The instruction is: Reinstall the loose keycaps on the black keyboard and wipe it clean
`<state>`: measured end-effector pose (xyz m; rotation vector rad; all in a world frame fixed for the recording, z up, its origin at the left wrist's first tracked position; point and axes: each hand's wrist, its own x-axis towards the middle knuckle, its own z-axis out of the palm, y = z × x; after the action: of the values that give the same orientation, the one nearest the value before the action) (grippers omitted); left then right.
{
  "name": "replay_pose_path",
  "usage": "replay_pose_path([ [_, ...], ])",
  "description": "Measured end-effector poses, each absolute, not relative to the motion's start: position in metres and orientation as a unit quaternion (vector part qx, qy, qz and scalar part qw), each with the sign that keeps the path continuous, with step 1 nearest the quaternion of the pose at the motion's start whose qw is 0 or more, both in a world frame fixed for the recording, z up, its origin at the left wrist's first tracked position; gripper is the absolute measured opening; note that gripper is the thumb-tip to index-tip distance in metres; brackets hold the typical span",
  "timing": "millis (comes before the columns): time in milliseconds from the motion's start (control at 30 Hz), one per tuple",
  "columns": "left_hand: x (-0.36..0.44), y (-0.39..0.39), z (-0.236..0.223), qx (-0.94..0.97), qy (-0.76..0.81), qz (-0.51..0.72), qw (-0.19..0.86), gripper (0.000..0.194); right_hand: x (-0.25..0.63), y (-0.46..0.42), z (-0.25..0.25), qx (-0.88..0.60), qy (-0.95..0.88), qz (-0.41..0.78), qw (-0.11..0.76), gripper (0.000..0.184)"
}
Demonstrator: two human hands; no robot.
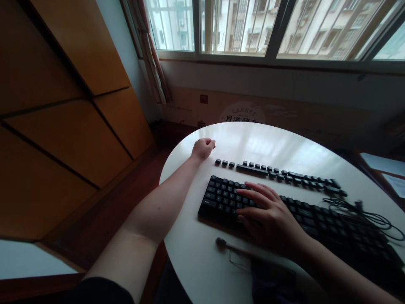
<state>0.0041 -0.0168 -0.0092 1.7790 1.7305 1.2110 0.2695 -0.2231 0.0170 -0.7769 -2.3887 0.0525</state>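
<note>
Above the far left part of the white round table (190, 261), my left hand (203, 148) is closed, fingers curled in; whatever is inside, if anything, is hidden. My right hand (270, 213) rests with spread fingers on the black keyboard (218, 196), covering several of its keys. Beyond the keyboard, loose black keycaps (257, 166) lie in rows, a long spacebar keycap (251, 169) among them. Close to the left hand are a few single keycaps (224, 163) at the row's left end.
A small brush (221, 243) with dark bristles lies before the keyboard, beside a thin wire loop (236, 261). Dark cloth (272, 280) is at the front edge. A coiled black cable (370, 217) lies at the right. A printed cardboard panel (190, 107) stands behind the table.
</note>
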Motion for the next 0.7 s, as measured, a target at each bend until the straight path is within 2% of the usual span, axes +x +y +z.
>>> replay_pose_path([
  [133,0.002,-0.015,-0.01,0.62,0.629,0.433,0.182,0.033,0.28,-0.217,0.022,-0.289,-0.895,0.003,0.341,0.016],
  [333,0.003,-0.015,-0.008,0.601,0.647,0.433,0.178,0.032,0.275,-0.217,0.013,-0.276,-0.928,0.01,0.251,0.023],
  [533,0.002,-0.016,-0.006,0.599,0.652,0.429,0.179,0.032,0.271,-0.219,0.014,-0.267,-0.931,0.006,0.249,0.017],
  [700,0.002,-0.013,-0.006,0.604,0.648,0.428,0.179,0.032,0.274,-0.21,0.013,-0.301,-0.91,-0.026,0.283,0.023],
])
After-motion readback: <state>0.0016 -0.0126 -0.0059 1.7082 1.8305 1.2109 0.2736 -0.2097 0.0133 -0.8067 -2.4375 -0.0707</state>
